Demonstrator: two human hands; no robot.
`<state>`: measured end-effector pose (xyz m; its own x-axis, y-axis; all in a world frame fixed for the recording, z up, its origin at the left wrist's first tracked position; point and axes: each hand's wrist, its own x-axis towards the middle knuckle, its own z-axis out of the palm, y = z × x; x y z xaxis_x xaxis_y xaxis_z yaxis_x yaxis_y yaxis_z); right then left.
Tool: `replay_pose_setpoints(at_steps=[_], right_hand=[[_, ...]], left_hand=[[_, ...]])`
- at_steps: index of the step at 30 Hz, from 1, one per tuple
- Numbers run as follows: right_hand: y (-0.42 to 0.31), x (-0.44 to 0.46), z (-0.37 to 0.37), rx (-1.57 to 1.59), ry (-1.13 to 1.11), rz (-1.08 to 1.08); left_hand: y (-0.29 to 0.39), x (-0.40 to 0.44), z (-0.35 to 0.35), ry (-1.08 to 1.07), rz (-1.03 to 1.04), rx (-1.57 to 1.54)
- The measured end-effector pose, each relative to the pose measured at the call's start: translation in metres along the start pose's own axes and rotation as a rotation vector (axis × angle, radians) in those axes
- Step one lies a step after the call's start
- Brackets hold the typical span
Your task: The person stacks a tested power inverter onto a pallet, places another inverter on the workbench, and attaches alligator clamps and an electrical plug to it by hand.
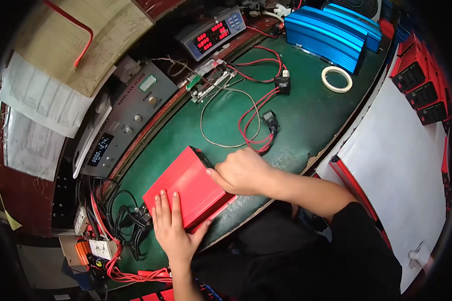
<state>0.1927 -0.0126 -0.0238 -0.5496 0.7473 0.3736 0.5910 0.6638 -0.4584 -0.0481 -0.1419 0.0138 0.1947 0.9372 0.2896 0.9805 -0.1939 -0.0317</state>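
Observation:
A red ribbed metal case [186,180] lies at an angle on the green work surface [306,120]. My left hand [175,228] rests on its near left part, fingers spread over the top and thumb at the near edge. At the case's right end is my right hand [241,170], its fingers curled together; whatever they may hold is hidden. Just beyond the right hand, a black plug [270,120] with red wires lies on the surface. Black cables [130,220] bunch up at the case's left end.
A grey power supply [130,115] and a meter with red digits [218,36] line the back. Blue cases [326,37] and a tape roll [336,79] are at the upper right. Red units [422,85] stand beside a white board [397,165] on the right.

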Motion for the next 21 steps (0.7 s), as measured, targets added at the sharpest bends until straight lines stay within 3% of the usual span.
replay_pose_setpoints(at_steps=[3, 9, 11, 17, 21], right_hand=[[-0.008, -0.007, 0.007, 0.035, 0.122, 0.094], [0.000, -0.003, 0.010, 0.128, 0.235, 0.070], [0.008, -0.004, 0.010, 0.151, 0.280, 0.065], [0.001, 0.000, 0.000, 0.203, 0.351, 0.042], [0.004, 0.037, -0.019, 0.161, 0.198, 0.152]], left_hand=[[-0.001, -0.001, 0.001, 0.010, 0.002, 0.000], [-0.002, -0.014, 0.010, 0.110, 0.010, 0.016], [0.014, -0.036, 0.018, 0.207, 0.065, -0.216], [0.069, -0.065, 0.062, 0.329, -0.021, -0.135], [0.070, -0.067, 0.069, 0.351, -0.056, -0.149]])
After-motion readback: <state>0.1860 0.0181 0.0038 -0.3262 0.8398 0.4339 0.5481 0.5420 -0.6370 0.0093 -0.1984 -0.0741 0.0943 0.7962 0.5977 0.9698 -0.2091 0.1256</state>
